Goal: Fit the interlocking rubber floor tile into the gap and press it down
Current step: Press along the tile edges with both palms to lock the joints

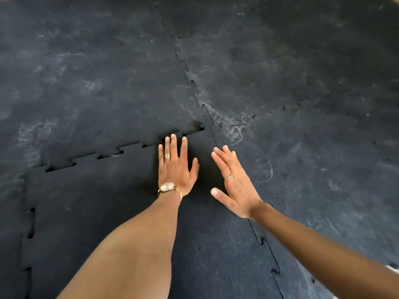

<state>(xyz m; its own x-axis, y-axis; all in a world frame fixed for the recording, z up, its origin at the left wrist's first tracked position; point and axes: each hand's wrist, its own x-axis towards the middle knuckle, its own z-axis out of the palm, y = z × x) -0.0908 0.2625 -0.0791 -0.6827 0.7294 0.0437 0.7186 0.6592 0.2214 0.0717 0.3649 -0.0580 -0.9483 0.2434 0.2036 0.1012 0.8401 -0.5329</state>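
Note:
A black interlocking rubber floor tile [103, 201] lies in the gap among the other black tiles. Its far toothed edge [121, 151] still shows dark slits where the teeth stand slightly proud of the neighbour. My left hand [176, 167], with a watch and a ring, lies flat on the tile near its far right corner, fingers spread and fingertips at the seam. My right hand [232, 182] hovers open just above the tile's right edge, palm turned inward, fingers straight, holding nothing.
Scuffed black rubber tiles [291, 67] with whitish marks cover the floor all around. The right seam [265, 244] and the left seam [31, 223] of the tile show small dark notches. A pale floor patch [394, 269] shows at the right edge.

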